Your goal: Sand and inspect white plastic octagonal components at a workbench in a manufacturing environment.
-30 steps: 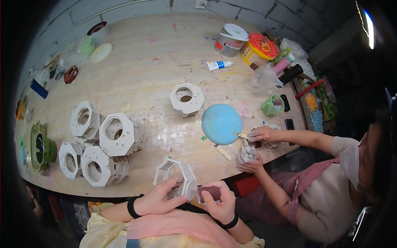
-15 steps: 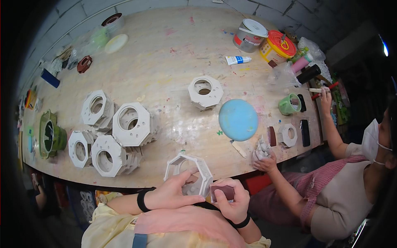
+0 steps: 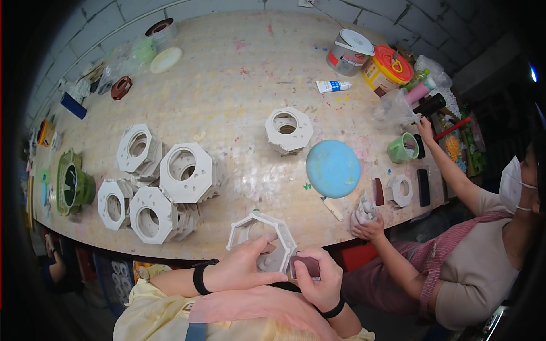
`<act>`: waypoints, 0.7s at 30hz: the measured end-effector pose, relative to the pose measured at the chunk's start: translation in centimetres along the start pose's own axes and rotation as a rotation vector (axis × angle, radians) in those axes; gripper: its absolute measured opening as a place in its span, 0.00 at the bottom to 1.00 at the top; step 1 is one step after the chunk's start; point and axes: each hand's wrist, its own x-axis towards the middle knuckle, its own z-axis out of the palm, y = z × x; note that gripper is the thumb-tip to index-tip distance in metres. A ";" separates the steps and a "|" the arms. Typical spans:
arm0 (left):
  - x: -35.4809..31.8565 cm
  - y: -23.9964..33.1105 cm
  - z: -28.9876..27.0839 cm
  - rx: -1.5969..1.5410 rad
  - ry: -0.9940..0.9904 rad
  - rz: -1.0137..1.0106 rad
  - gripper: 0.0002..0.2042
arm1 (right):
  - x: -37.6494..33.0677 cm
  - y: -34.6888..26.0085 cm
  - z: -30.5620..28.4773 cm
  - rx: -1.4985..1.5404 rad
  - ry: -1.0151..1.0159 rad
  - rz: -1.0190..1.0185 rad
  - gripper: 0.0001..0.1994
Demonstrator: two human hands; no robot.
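Note:
A whitish octagonal frame (image 3: pixel 287 241) with a wide opening stands tilted at the near table edge, in front of me. My left hand (image 3: pixel 242 270) grips its near side, fingers reaching into the opening. My right hand (image 3: pixel 322 278) pinches a dark brown piece that looks like sandpaper (image 3: pixel 307 267), held against the frame's right edge. To the left stand stacks of similar octagonal pieces (image 3: pixel 187 170). Another small stack (image 3: pixel 290 133) sits farther off, near a blue round disc (image 3: pixel 333 169).
At right a co-worker's hand (image 3: pixel 369 228) holds a whitish lumpy object (image 3: pixel 365 211); the other hand (image 3: pixel 424 129) reaches toward a plastic bag (image 3: pixel 392 108). Nearby are a green cup (image 3: pixel 402 149) and a flat tool (image 3: pixel 333 209). A green basket (image 3: pixel 84 187) stands far left; tubs (image 3: pixel 387 71) stand at the back right.
The view has shifted slightly, while my hands keep their hold on the frame and the brown piece. The co-worker's far hand has moved toward the plastic bag; the pale stick it held no longer shows.

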 end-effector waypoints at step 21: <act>0.2 -0.9 0.0 -0.469 -0.004 0.038 0.34 | 0.2 2.8 -1.6 0.062 0.121 0.203 0.13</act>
